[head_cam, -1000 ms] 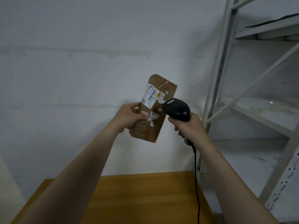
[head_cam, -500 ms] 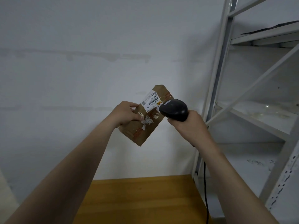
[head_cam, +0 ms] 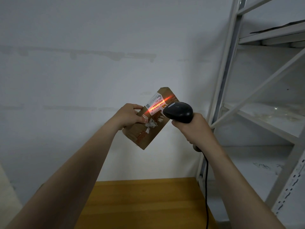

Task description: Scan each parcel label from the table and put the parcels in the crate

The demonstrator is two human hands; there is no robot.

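Note:
A flat brown cardboard parcel [head_cam: 145, 133] is held up in front of the wall, tilted to the right. My left hand [head_cam: 130, 115] grips its left edge. Its white barcode label [head_cam: 156, 104] sits near the upper end, and an orange-red scan line crosses the label and the cardboard. My right hand [head_cam: 194, 128] holds a black corded barcode scanner [head_cam: 179, 111], whose head is close to the parcel's right side and points at the label. The crate is out of view.
A wooden table [head_cam: 148, 202] lies below, against a white wall. A grey metal shelving rack [head_cam: 257, 100] stands at the right. The scanner's black cable [head_cam: 206, 187] hangs down past the table's right edge.
The parcel has tilted further to the right and dropped a little. The scanner stays by its right side, and a red scan line now lights the label.

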